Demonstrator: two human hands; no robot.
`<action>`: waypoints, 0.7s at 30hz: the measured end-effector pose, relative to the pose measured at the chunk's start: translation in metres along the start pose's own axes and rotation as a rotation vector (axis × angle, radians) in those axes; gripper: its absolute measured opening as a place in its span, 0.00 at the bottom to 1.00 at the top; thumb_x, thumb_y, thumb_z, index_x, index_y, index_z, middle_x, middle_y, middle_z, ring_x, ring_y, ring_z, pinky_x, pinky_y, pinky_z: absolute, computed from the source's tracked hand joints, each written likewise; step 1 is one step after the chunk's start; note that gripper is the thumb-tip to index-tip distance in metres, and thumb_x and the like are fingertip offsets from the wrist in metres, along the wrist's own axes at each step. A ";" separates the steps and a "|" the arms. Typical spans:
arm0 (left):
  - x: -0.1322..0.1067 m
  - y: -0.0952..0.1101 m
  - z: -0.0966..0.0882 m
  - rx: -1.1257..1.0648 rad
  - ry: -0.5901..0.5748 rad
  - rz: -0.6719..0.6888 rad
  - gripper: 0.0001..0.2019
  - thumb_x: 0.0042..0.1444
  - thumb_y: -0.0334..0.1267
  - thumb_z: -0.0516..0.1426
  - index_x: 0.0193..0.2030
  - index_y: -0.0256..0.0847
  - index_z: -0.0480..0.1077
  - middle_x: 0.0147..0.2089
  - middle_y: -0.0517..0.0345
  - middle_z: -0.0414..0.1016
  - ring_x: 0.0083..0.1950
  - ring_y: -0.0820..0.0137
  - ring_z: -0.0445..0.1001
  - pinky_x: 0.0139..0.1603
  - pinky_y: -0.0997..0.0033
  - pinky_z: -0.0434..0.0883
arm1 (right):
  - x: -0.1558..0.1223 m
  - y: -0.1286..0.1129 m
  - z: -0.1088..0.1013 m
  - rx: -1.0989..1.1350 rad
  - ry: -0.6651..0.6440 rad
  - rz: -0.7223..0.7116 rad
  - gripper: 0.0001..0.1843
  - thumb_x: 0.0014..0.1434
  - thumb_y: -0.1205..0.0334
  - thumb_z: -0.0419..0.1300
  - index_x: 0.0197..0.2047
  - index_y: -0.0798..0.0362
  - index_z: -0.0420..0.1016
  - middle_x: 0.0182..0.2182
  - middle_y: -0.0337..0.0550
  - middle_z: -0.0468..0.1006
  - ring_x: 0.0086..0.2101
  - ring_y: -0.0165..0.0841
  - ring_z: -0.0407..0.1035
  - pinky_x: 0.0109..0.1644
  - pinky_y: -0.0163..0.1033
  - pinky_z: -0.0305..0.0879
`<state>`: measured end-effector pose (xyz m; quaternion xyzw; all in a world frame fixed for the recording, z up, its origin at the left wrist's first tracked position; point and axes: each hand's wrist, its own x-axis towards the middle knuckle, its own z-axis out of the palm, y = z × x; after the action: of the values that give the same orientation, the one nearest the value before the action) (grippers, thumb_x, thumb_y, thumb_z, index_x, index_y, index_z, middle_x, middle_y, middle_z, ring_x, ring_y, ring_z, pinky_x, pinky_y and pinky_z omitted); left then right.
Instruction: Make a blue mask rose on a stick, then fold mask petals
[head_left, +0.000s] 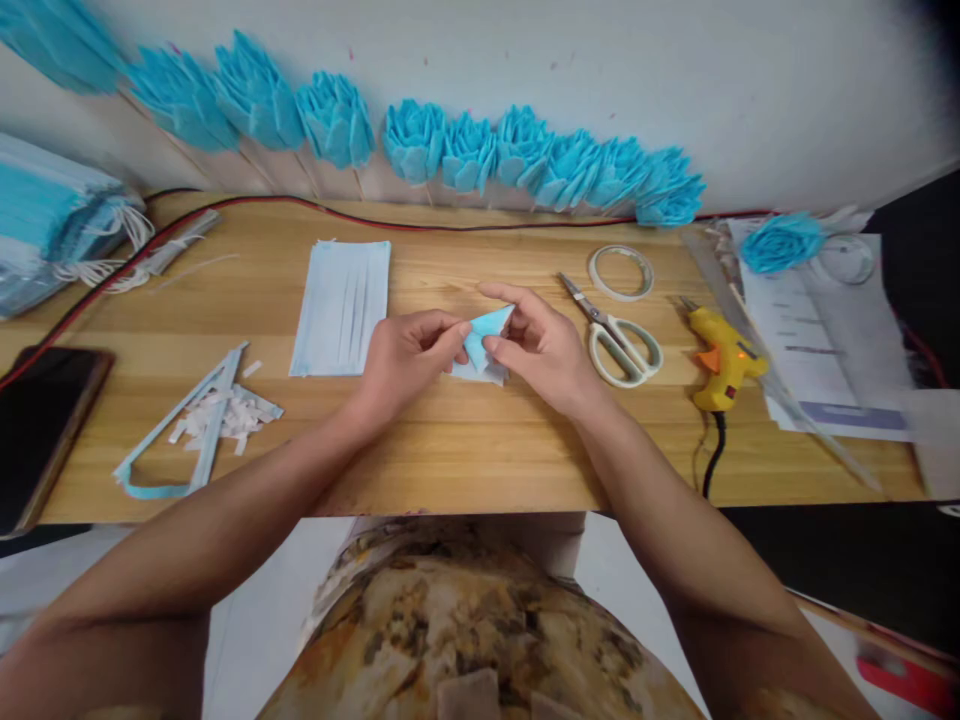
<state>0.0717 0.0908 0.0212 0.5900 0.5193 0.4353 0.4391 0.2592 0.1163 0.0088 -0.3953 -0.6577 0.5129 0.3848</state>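
Between my two hands is a small folded piece of blue mask fabric (489,326), raised just above the wooden table. My left hand (416,352) pinches its left edge between thumb and fingers. At its right side, my right hand (541,345) grips it with the thumb in front and fingers behind, the index finger stretched out. Under the hands a pale cut piece of fabric (480,373) shows in part. Left of my left hand lies a flat stack of pale blue mask sheets (341,310). Scissors with white handles (616,340) rest beside my right hand.
A roll of tape (621,273) and a yellow glue gun (724,355) lie right, near papers (832,340). Blue fabric flowers (469,150) line the wall. Trimmed strips and scraps (217,415), a phone (52,430) and bundled masks (60,220) are left. A cable (420,226) crosses behind.
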 end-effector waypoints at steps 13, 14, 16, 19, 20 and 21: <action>0.003 0.003 -0.003 -0.210 -0.126 -0.128 0.16 0.59 0.48 0.62 0.28 0.37 0.75 0.26 0.57 0.76 0.23 0.77 0.69 0.24 0.78 0.68 | 0.001 -0.003 -0.003 0.100 0.041 -0.008 0.29 0.57 0.58 0.67 0.61 0.49 0.68 0.30 0.34 0.73 0.28 0.28 0.65 0.32 0.35 0.63; 0.003 0.002 -0.003 -0.195 -0.132 -0.129 0.15 0.57 0.46 0.63 0.28 0.37 0.75 0.25 0.58 0.76 0.23 0.78 0.68 0.24 0.79 0.68 | 0.001 -0.003 -0.003 0.099 0.039 -0.006 0.29 0.57 0.58 0.67 0.61 0.49 0.68 0.30 0.34 0.73 0.28 0.27 0.65 0.32 0.35 0.63; 0.003 0.002 -0.003 -0.178 -0.141 -0.135 0.13 0.56 0.44 0.63 0.27 0.37 0.74 0.24 0.59 0.75 0.22 0.78 0.67 0.24 0.79 0.67 | 0.001 -0.003 -0.003 0.092 0.044 -0.007 0.28 0.58 0.58 0.67 0.61 0.49 0.69 0.30 0.34 0.73 0.28 0.27 0.65 0.31 0.35 0.63; 0.003 0.002 -0.003 -0.171 -0.159 -0.146 0.14 0.57 0.45 0.62 0.26 0.37 0.74 0.24 0.59 0.75 0.22 0.78 0.68 0.24 0.79 0.67 | 0.001 -0.004 -0.004 0.087 0.052 -0.015 0.26 0.59 0.58 0.66 0.60 0.48 0.69 0.31 0.35 0.75 0.28 0.28 0.66 0.32 0.36 0.63; 0.003 0.002 -0.003 -0.166 -0.169 -0.151 0.14 0.57 0.46 0.63 0.26 0.38 0.75 0.25 0.59 0.75 0.23 0.78 0.68 0.24 0.79 0.67 | 0.001 -0.005 -0.004 0.084 0.051 -0.015 0.26 0.59 0.58 0.66 0.60 0.48 0.69 0.31 0.35 0.75 0.29 0.28 0.67 0.32 0.36 0.64; 0.003 0.003 -0.003 -0.162 -0.177 -0.154 0.15 0.57 0.47 0.63 0.27 0.38 0.75 0.25 0.59 0.75 0.23 0.78 0.68 0.24 0.78 0.68 | 0.001 -0.005 -0.005 0.080 0.049 -0.014 0.26 0.60 0.58 0.65 0.61 0.48 0.70 0.32 0.35 0.75 0.29 0.28 0.67 0.32 0.36 0.64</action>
<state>0.0700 0.0941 0.0248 0.5473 0.4854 0.3872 0.5612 0.2623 0.1182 0.0144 -0.3873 -0.6298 0.5265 0.4197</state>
